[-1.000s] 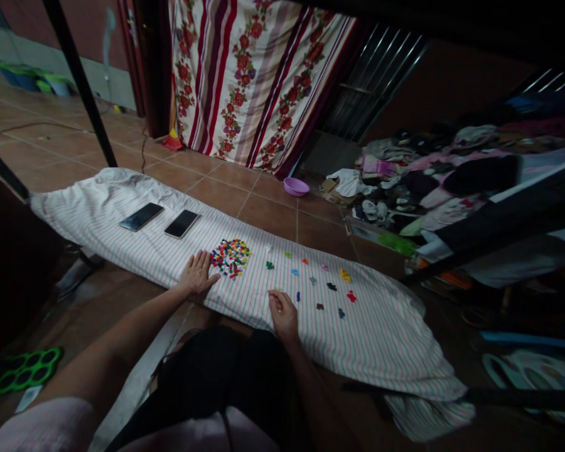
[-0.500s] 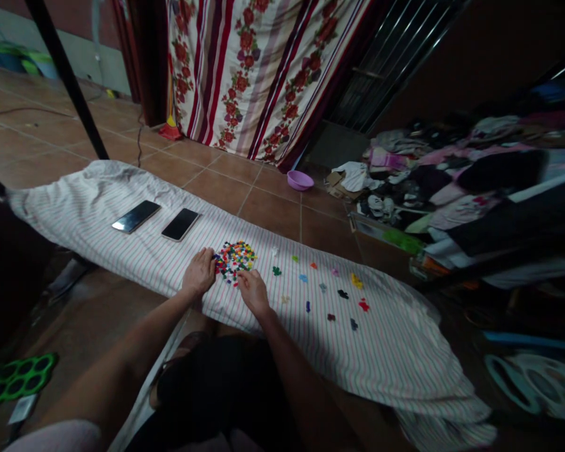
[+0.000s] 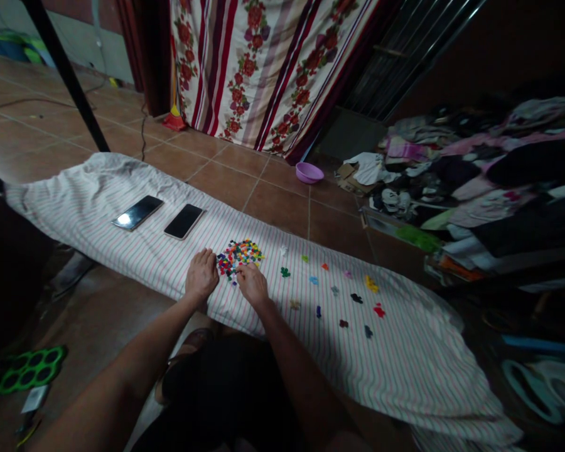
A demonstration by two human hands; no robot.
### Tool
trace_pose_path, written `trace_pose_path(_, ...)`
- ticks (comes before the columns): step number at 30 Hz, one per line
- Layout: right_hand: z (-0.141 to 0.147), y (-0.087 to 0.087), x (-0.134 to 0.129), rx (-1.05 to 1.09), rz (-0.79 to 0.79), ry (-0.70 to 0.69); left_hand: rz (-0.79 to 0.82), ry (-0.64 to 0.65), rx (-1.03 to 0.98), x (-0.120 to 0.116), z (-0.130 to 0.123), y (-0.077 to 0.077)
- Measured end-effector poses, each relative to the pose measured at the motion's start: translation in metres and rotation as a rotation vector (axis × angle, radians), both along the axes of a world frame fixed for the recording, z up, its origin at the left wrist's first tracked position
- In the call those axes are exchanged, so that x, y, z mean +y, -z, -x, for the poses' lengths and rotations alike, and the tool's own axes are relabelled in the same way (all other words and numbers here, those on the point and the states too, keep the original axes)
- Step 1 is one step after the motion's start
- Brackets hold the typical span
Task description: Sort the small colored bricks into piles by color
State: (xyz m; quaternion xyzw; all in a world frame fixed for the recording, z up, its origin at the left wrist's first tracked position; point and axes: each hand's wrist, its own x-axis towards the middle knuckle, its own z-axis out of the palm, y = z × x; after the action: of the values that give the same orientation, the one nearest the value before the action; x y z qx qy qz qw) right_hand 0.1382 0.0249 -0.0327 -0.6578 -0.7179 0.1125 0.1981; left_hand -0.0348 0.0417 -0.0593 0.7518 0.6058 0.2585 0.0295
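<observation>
A mixed pile of small colourful plastic pieces lies on a striped cloth. My left hand rests flat on the cloth at the pile's left edge, fingertips against the pieces. At the pile's lower right, my right hand has its thumb and fingers pinched together; anything between them is too small to make out. Small groups sorted by colour sit to the right, among them dark green pieces, yellow pieces, black pieces and red pieces.
Two phones, one shiny and one dark, lie left of the pile. Beyond the cloth, a purple basin stands on the tiled floor near a floral curtain. Heaped clothes fill the right side.
The camera view has shifted slightly, moving the scene. My right hand has stayed pinched at the pile's lower edge, shifting slightly among the pieces. My left hand remains beside the pile.
</observation>
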Motion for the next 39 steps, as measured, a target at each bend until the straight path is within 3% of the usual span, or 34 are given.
trace_pose_path(12, -0.001, -0.013, -0.001, -0.004, 0.107, -0.030, -0.055, 0.004, -0.035, 0.000, -0.001, 0.001)
trace_pose_path(19, 0.007, -0.039, 0.008, -0.157, 0.318, -0.067, -0.097, 0.005, -0.035, 0.001, 0.000, 0.002)
trace_pose_path(26, 0.016, -0.060, 0.009, -0.286, 0.367, -0.144, -0.128, 0.023, -0.061, 0.002, 0.002, 0.005)
trace_pose_path(39, 0.009, -0.041, 0.000, 0.002, 0.171, -0.067, -0.176, 0.021, 0.005, 0.001, 0.002, 0.002)
